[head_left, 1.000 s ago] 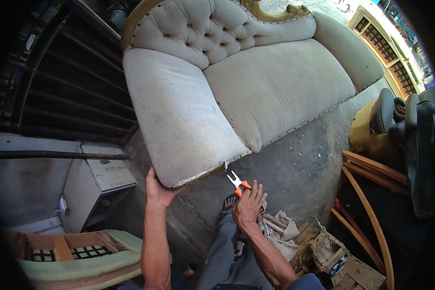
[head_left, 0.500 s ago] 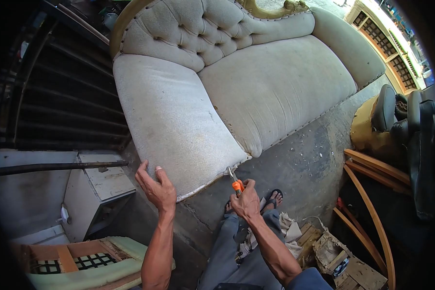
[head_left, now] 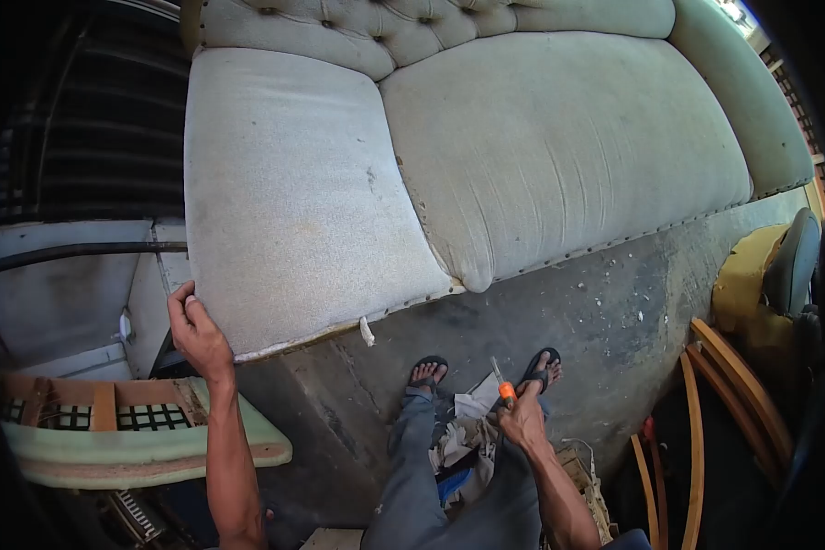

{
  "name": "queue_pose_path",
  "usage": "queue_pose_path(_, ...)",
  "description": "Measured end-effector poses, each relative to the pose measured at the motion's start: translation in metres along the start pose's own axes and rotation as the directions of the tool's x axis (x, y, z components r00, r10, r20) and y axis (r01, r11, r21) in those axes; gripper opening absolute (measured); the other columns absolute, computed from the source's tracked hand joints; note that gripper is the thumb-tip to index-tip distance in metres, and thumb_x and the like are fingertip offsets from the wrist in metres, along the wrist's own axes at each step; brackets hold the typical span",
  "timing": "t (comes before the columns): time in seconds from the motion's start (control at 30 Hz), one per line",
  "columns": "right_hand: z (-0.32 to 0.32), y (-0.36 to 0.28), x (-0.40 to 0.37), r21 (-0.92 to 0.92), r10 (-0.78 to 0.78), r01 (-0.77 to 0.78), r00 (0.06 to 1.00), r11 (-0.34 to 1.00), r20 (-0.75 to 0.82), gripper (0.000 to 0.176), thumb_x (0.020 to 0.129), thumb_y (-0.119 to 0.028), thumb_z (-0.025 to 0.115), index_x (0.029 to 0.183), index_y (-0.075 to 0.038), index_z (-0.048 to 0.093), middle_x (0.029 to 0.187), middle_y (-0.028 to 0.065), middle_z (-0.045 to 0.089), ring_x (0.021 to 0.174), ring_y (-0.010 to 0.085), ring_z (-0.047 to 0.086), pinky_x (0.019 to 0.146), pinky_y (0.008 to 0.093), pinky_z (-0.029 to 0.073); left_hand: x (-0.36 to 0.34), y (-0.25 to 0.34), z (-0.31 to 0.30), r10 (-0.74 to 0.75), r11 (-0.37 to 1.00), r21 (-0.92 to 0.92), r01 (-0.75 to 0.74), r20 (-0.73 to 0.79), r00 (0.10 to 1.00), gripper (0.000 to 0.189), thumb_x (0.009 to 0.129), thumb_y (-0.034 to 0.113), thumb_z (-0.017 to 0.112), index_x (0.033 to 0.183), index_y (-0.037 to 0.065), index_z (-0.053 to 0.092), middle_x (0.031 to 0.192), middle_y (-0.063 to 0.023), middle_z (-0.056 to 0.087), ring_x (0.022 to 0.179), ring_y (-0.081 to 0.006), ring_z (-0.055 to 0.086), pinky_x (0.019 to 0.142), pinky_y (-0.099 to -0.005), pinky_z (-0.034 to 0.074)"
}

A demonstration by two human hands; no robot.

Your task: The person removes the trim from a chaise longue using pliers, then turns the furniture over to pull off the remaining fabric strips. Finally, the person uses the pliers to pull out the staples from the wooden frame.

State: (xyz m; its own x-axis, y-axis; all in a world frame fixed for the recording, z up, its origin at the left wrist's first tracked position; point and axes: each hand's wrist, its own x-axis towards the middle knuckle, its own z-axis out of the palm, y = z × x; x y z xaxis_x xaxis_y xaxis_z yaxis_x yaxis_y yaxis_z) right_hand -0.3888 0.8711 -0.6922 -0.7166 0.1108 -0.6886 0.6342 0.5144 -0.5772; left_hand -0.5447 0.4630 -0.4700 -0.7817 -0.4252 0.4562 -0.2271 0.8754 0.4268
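The fingers of the left hand (head_left: 197, 332) are curled shut over the lower left corner of the pale grey upholstered sofa (head_left: 559, 147), pinching the fabric edge where the worn arm panel meets the frame. The thumb lies against the front of that corner and the wrist drops straight down from it.

The fingers of the right hand (head_left: 524, 423) are wrapped closed around the orange-handled metal pliers (head_left: 504, 387). The tool points up and slightly left out of the fist, its steel nose clear of the sofa and hanging over the floor, well apart from the upholstery. Whether the pliers' nose is open or closed is too small to tell.

Between the 2 hands, a small torn white scrap of fabric (head_left: 367, 331) hangs from the studded lower edge of the sofa. That edge runs up to the right, lined with small tacks.

Below the right hand lies a crumpled pale cloth (head_left: 460, 431) on the person's grey trousers (head_left: 412, 486). The 2 feet in black sandals (head_left: 428, 371) rest on the stained grey concrete floor (head_left: 577, 312), just beside the pliers' tip.

To the left of the left forearm sits a wooden seat frame with green padding (head_left: 147, 445). At the far right stand curved brown wooden rails (head_left: 697, 431) and a yellow foam chair shell (head_left: 747, 275).
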Motion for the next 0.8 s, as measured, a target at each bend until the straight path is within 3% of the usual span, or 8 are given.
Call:
queue_pose_path(0.17,-0.011,-0.059,0.014,-0.061,-0.308,0.314,0.946,0.947,0.099,0.034,0.079,-0.014,0.060,0.108,0.003,0.055,0.104,0.0264,0.062,0.101,0.0445,0.062,0.085,0.0470,0.047,-0.053,0.054,0.005,0.340,0.899,0.275,-0.340,0.051,0.939,0.035,0.096,0.019,0.053,0.125,0.000,0.057,0.134,-0.0196,0.051,0.124,-0.0356,0.048,0.106,-0.0506,0.034)
queue_pose_path(0.2,-0.027,-0.087,0.001,0.109,-0.292,0.272,0.914,0.956,0.281,0.032,0.080,-0.011,0.059,0.109,0.003,0.057,0.103,0.0262,0.063,0.099,0.0419,0.064,0.085,0.0464,0.048,-0.071,0.061,0.003,0.426,0.799,0.406,-0.444,0.139,0.894,0.036,0.095,0.024,0.056,0.124,0.002,0.058,0.139,-0.0199,0.046,0.128,-0.0367,0.043,0.109,-0.0551,0.030)
queue_pose_path(0.3,-0.030,-0.130,-0.004,0.211,-0.324,0.253,0.830,0.944,0.454,0.033,0.080,-0.010,0.057,0.109,0.004,0.060,0.100,0.0247,0.066,0.096,0.0373,0.066,0.085,0.0447,0.049,-0.089,0.083,0.018,0.409,0.810,0.448,-0.378,0.029,0.912,0.041,0.092,0.033,0.060,0.121,0.004,0.058,0.134,-0.0193,0.046,0.127,-0.0381,0.041,0.109,-0.0658,0.023)
queue_pose_path(0.37,-0.034,-0.152,-0.001,0.153,-0.348,0.313,0.816,0.937,0.462,0.034,0.080,-0.011,0.057,0.109,0.004,0.062,0.097,0.0234,0.067,0.094,0.0354,0.066,0.084,0.0435,0.050,-0.126,0.097,0.019,0.381,0.805,0.440,-0.399,0.132,0.915,0.042,0.091,0.036,0.064,0.118,0.004,0.059,0.122,-0.0176,0.052,0.119,-0.0356,0.045,0.106,-0.0614,0.027)
queue_pose_path(0.43,-0.045,-0.185,0.013,0.153,-0.236,0.180,0.714,0.972,0.659,0.044,0.077,-0.019,0.060,0.117,0.000,0.064,0.093,0.0146,0.065,0.088,0.0258,0.062,0.083,0.0367,0.048,-0.152,0.107,0.029,0.073,0.961,0.238,-0.138,0.266,0.961,0.043,0.085,0.036,0.072,0.115,0.007,0.063,0.110,-0.0127,0.057,0.114,-0.0290,0.048,0.101,-0.0517,0.028)
queue_pose_path(0.47,-0.045,-0.196,0.022,0.027,-0.238,0.297,0.703,0.954,0.670,0.045,0.075,-0.019,0.059,0.116,-0.001,0.066,0.092,0.0132,0.066,0.086,0.0237,0.062,0.082,0.0363,0.048,-0.159,0.107,0.036,0.052,0.967,0.228,-0.112,0.253,0.966,0.043,0.085,0.036,0.072,0.115,0.007,0.063,0.110,-0.0127,0.057,0.114,-0.0290,0.048,0.101,-0.0517,0.028)
queue_pose_path(0.67,-0.055,-0.267,0.006,-0.272,-0.143,0.518,0.626,0.811,0.767,0.045,0.077,-0.019,0.057,0.116,0.002,0.068,0.097,0.0188,0.068,0.095,0.0287,0.065,0.086,0.0374,0.049,-0.174,0.092,0.054,0.051,0.999,-0.007,-0.051,0.195,0.979,0.008,0.086,0.013,0.069,0.079,0.011,0.064,0.079,0.0009,0.058,0.087,-0.0194,0.056,0.089,-0.0444,0.029)
queue_pose_path(0.8,-0.044,-0.283,-0.001,-0.416,-0.176,0.609,0.681,0.675,0.711,0.035,0.080,-0.016,0.058,0.107,0.005,0.067,0.100,0.0234,0.071,0.102,0.0389,0.068,0.090,0.0438,0.051,-0.177,0.078,0.049,0.065,0.992,-0.121,-0.031,0.288,0.955,0.005,0.085,0.013,0.070,0.085,0.011,0.066,0.084,0.0002,0.062,0.088,-0.0192,0.058,0.089,-0.0433,0.032)
